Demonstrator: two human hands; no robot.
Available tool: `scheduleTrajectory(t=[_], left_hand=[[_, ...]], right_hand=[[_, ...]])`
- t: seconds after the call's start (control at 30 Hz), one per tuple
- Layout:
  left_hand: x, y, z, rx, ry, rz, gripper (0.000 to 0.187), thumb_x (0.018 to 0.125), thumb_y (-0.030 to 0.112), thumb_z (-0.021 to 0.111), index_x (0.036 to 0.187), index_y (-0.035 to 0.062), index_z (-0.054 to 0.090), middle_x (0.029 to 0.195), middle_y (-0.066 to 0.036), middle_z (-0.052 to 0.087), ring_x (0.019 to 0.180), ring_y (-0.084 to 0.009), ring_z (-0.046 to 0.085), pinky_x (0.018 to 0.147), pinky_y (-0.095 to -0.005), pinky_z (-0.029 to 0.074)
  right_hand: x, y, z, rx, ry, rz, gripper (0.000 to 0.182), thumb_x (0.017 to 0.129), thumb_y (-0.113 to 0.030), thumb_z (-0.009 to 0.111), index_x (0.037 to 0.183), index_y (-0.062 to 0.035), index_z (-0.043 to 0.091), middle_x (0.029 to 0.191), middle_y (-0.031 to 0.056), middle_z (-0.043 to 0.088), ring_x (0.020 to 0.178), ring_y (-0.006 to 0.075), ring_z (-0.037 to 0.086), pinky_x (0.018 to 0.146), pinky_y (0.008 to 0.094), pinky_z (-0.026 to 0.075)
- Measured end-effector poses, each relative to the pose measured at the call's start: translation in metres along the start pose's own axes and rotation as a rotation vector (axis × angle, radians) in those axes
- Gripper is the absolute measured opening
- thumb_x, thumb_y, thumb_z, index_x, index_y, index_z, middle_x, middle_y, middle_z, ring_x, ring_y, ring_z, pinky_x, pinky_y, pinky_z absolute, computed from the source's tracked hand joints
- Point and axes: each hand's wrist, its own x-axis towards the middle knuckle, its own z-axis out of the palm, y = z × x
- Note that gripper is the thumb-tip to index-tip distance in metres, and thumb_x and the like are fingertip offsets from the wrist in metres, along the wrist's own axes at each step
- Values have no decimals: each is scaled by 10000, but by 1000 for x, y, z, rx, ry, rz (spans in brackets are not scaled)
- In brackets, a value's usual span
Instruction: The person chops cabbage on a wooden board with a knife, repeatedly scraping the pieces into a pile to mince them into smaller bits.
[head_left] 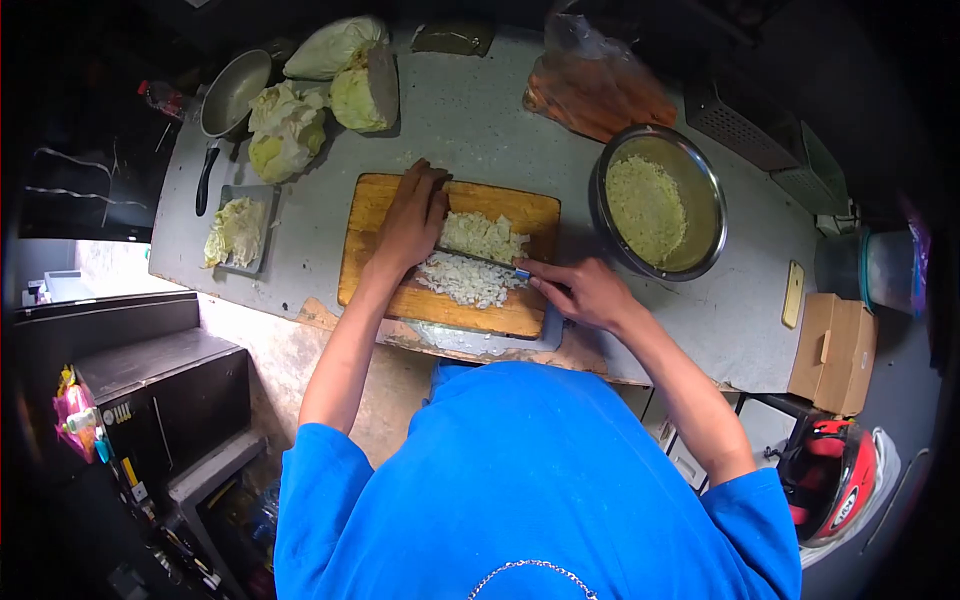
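Observation:
On the wooden cutting board point(365, 215) lies chopped cabbage point(470, 282), with coarser pieces along the far side and fine bits nearer me. A knife point(475, 259) crosses between the two parts, its blade pointing left. My right hand point(585, 290) is closed round its handle, index finger stretched forward. My left hand point(408, 225) rests at the left of the board with its fingers stretched away from me, beside the cabbage and close to the blade's tip. Whether it touches the blade is hard to see. A metal bowl point(712, 215) of finely chopped cabbage stands to the right.
Cabbage heads point(364, 95), a frying pan point(235, 95) and a tray point(262, 225) with cabbage leaves sit at left. A bag of carrots point(600, 95) lies at the back right. A phone point(793, 294), a cardboard box point(830, 350) and a red helmet point(840, 480) are at right.

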Motion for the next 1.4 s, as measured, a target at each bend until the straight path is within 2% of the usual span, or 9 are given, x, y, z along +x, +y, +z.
scheduleTrajectory(t=[0.17,0.33,0.53,0.6,0.7,0.8,0.93,1.17,1.4], left_hand=[[-15,-4,-4,-1,34,19,330,1027,163,520,1317,19,587,1443,-255,511,1418,-432,440,1126,-476,428],[-10,15,-3,38,67,0,322,1016,134,519,1302,6,590,1421,-250,525,1429,-438,426,1140,-487,405],[-19,0,-8,-40,65,-10,312,1008,116,515,1287,1,594,1406,-244,534,1432,-436,424,1135,-490,416],[-14,2,-9,-70,70,-6,309,1006,112,515,1282,-1,595,1402,-243,537,1433,-435,423,1132,-490,420],[-14,13,-5,-14,84,11,302,1006,98,511,1276,-3,600,1389,-240,547,1436,-432,422,1131,-489,419],[-20,18,-9,33,-1,46,320,1031,105,493,1316,4,597,1441,-222,527,1457,-435,407,1151,-481,392],[-23,0,-8,-47,65,17,299,1017,101,511,1283,0,602,1389,-225,551,1428,-428,439,1130,-481,417],[-14,18,-4,54,43,78,293,1011,104,506,1265,-2,606,1373,-231,555,1414,-425,450,1113,-487,436],[-20,1,-5,-41,78,16,295,1012,107,508,1270,6,609,1387,-232,545,1409,-423,454,1113,-495,440]], right_hand=[[-8,-8,-3,-116,-53,-29,428,980,-287,625,1406,-326,640,672,157,680,598,370,660,633,485,569],[-6,18,28,76,74,-110,414,991,-250,638,1402,-296,650,710,152,689,587,350,662,589,460,545],[0,-41,-33,-119,-90,8,404,999,-308,603,1401,-306,641,672,173,687,654,385,690,670,509,579],[-8,-33,-14,-122,-100,46,414,995,-317,614,1408,-311,635,667,170,681,632,386,683,645,514,569],[-18,7,41,-28,112,-94,439,985,-304,630,1423,-330,620,646,146,643,569,373,650,593,496,558],[-18,18,44,-71,98,-88,434,986,-306,631,1418,-343,623,644,140,636,564,367,646,580,489,555],[-9,-22,-11,-215,0,-86,422,988,-317,626,1408,-362,629,637,134,628,563,363,648,575,499,552],[-15,17,42,-11,98,-95,394,994,-266,648,1388,-271,662,627,138,632,526,343,623,547,463,524],[-3,-21,-18,-192,-61,-54,415,999,-358,611,1412,-314,631,630,160,663,574,371,665,620,490,577]])
